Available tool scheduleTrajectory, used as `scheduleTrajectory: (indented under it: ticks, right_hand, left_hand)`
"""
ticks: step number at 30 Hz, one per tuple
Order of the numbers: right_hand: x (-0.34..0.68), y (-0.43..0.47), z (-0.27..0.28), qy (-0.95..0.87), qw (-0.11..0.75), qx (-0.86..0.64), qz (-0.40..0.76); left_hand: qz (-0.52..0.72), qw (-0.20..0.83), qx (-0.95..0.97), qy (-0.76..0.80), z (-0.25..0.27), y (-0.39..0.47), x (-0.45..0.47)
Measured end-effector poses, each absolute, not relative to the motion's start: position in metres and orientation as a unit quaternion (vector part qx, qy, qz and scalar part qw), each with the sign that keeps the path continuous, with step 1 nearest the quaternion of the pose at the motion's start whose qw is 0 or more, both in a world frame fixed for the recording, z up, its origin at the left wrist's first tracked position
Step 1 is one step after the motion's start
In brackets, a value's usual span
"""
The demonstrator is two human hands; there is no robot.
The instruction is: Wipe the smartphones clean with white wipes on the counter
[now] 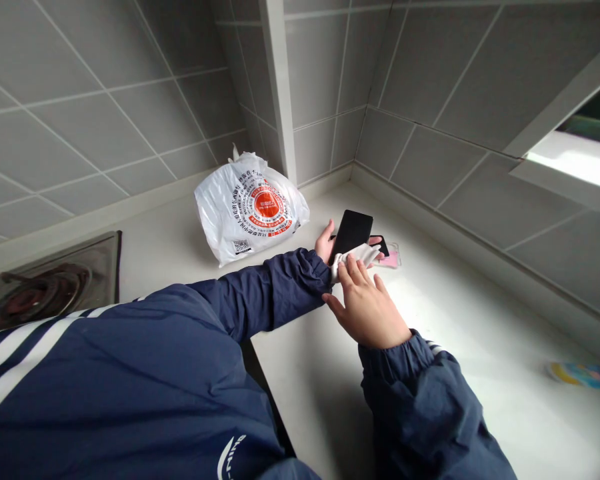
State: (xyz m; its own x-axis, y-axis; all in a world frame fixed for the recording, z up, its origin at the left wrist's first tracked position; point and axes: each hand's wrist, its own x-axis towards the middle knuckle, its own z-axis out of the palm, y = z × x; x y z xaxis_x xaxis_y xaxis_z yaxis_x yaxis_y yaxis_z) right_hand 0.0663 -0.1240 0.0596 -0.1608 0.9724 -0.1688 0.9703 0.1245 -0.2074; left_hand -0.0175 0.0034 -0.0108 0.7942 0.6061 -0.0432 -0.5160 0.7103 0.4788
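Hand state, left: the left hand [323, 245] grips the black phone [353, 232], thumb at its left side, fingers emerging beyond its right side. Hand state, right: the right hand [373, 303] has its fingers extended flat on the white cloth [366, 251], thumb spread apart.

Items, left to right:

1. Stove [40, 290]: at the left end of the countertop [455, 320].
2. Plastic bag [253, 207]: white with a red round print, near the back edge of the countertop, left of the back corner.
3. Black phone: in the left hand, between the back corner and front edge of the countertop. Its long axis points away from the wearer, roughly toward that corner. The cloth covers its near end.
4. Right hand: on the near side of the phone, which lies ahead and slightly left of it. Only the cloth separates these fingers from the phone; the left hand is nearer, in direct contact.
5. Dark object [386, 248] and pink-and-clear case [391, 259]: just right of the left fingers.
6. Bottle [583, 375]: blurred, near the right edge of the countertop.
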Motion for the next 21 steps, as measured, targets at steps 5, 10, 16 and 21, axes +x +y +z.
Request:
scheduleTrajectory:
  ticks: [5,10,16,21]
  right_hand:
    - [0.056,-0.127,0.055,-0.736,0.009,-0.665,0.128]
    - [0.057,-0.118,0.045,-0.764,0.056,-0.629,0.134]
    - [0.074,-0.110,0.044,-0.741,0.077,-0.644,0.171]
    - [0.083,-0.109,0.046,-0.749,0.071,-0.634,0.176]
  left_hand:
    - [0.318,0.913,0.234,0.107,-0.014,0.006,-0.018]
    - [0.292,0.923,0.226,0.106,-0.011,0.009,-0.020]
    - [0.288,0.926,0.209,0.126,-0.009,0.004,-0.016]
    - [0.316,0.915,0.205,0.143,-0.009,0.003,-0.013]
